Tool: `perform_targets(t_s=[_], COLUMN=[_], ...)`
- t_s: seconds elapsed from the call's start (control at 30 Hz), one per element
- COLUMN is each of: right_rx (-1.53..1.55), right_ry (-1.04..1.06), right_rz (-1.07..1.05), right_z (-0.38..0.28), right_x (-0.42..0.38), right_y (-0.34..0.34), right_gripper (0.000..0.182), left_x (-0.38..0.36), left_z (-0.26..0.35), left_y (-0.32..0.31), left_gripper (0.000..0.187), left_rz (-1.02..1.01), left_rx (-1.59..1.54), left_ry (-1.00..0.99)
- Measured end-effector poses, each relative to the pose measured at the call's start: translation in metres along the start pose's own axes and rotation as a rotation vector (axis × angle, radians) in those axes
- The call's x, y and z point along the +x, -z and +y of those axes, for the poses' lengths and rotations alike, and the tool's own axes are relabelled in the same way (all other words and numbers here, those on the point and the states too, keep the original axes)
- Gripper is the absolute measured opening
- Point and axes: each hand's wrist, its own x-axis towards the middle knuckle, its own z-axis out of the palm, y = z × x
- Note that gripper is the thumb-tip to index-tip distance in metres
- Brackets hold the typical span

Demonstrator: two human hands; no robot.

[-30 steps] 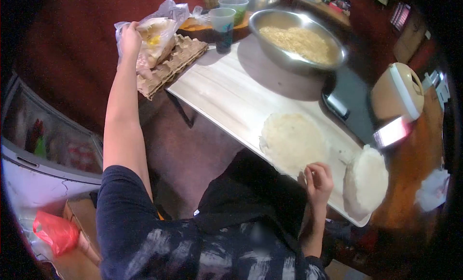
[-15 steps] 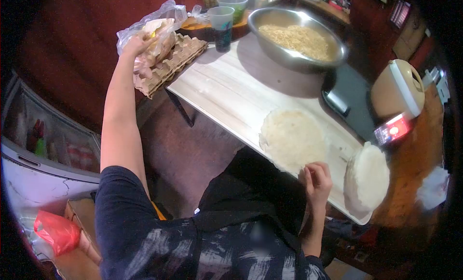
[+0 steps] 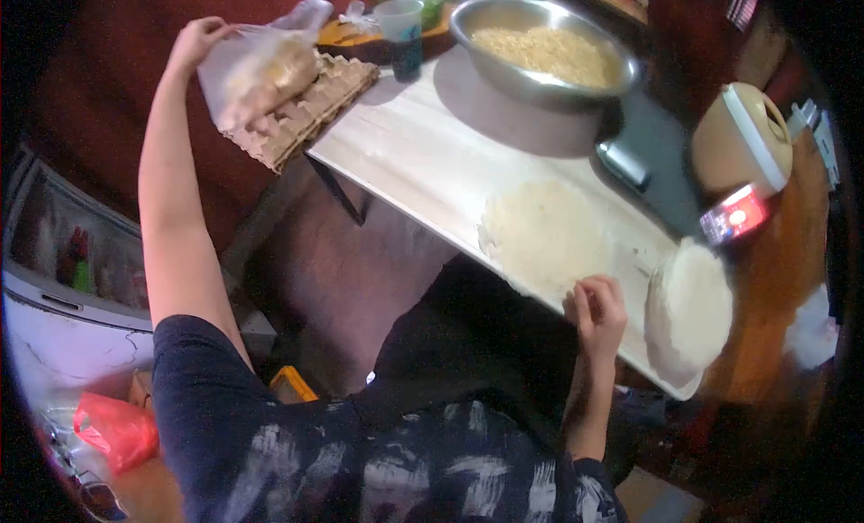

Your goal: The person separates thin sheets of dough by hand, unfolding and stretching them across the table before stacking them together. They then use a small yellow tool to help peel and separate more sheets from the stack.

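At the upper left my left hand (image 3: 202, 40) is closed on the edge of a clear plastic bag (image 3: 216, 66). Pale, lumpy contents show blurred through the plastic, and the bag lies over a cardboard egg tray (image 3: 335, 93). My right hand (image 3: 600, 314) is closed, thumb and fingers pressed together, at the near edge of a thin round wrapper (image 3: 540, 235) lying flat on the white table (image 3: 387, 154). Whether these fingertips pinch anything cannot be made out. Right of that hand is a stack of round wrappers (image 3: 695, 307).
A large metal basin (image 3: 630, 73) of shredded pale food stands at the back, beside a plastic cup (image 3: 400, 39). On the right are a lit phone (image 3: 733, 215) and a beige cooler jug (image 3: 724, 149). A glass-topped freezer (image 3: 76, 298) stands at the left.
My left hand has come out of the bag's mouth and moved up and left, drawing the bag's edge over the contents. My right hand stays by the flat wrapper. The view has shifted slightly.
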Motion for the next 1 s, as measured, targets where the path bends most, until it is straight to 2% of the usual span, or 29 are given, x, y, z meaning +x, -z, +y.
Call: perform_targets(t_s=[0.1,0.17,0.23,0.27,0.37,0.4,0.47,0.57,0.6,0.63,0.67,0.73,0.8,0.9,0.93,1.0], right_rx=[-0.061,-0.008,-0.027,-0.041,0.005,0.000,-0.108,-0.098,-0.103,-0.164,-0.225,-0.255,-0.329,-0.211,-0.212,-0.120], right_ry=[0.082,-0.001,0.042,0.051,0.006,-0.003,0.158,0.310,0.348,0.361,0.376,0.380,0.388,0.349,0.344,0.289], right_rz=[0.038,0.018,0.027,0.019,-0.020,-0.021,-0.003,-0.034,-0.069,-0.106,-0.142,-0.159,-0.167,-0.157,-0.164,-0.163], right_z=[0.001,-0.005,-0.001,-0.002,-0.004,-0.005,-0.006,-0.016,-0.022,-0.028,-0.033,-0.029,-0.023,-0.020,-0.020,-0.018], right_x=[0.001,-0.002,-0.005,-0.007,-0.011,-0.012,-0.011,-0.003,0.000,0.001,0.004,0.005,0.005,0.003,0.001,-0.004], right_y=[0.002,0.006,0.008,0.010,0.011,0.008,0.000,-0.021,-0.028,-0.036,-0.042,-0.055,-0.060,-0.048,-0.042,-0.027], right_gripper=[0.006,0.009,0.008,0.008,0.009,0.009,0.010,0.017,0.020,0.023,0.026,0.024,0.019,0.015,0.015,0.014], left_x=[-0.001,0.010,0.003,0.002,-0.006,-0.025,-0.067,-0.166,-0.195,-0.217,-0.237,-0.266,-0.294,-0.316,-0.322,-0.331], left_z=[-0.012,-0.041,-0.018,-0.010,0.012,0.046,0.108,0.219,0.238,0.259,0.274,0.289,0.295,0.317,0.326,0.345], left_y=[-0.002,-0.021,-0.025,-0.028,-0.043,-0.048,-0.064,-0.078,-0.086,-0.093,-0.100,-0.125,-0.157,-0.165,-0.168,-0.174], left_gripper=[0.041,0.044,0.049,0.046,0.034,0.034,0.032,0.026,0.025,0.025,0.024,0.024,0.027,0.035,0.035,0.036], left_rz=[0.126,0.129,0.104,0.110,0.352,0.345,0.278,-0.389,-0.576,-0.875,-0.927,-1.187,-1.246,-1.114,-1.119,-1.072], left_rx=[0.115,0.135,0.267,0.370,0.348,0.342,-0.262,-0.625,-0.694,-0.824,-0.842,-1.017,-1.177,-1.346,-1.350,-1.595], left_ry=[0.152,0.193,0.230,0.228,-0.128,-0.133,-0.254,-0.168,-0.244,-0.130,-0.268,-0.161,-0.028,0.151,0.157,0.391])
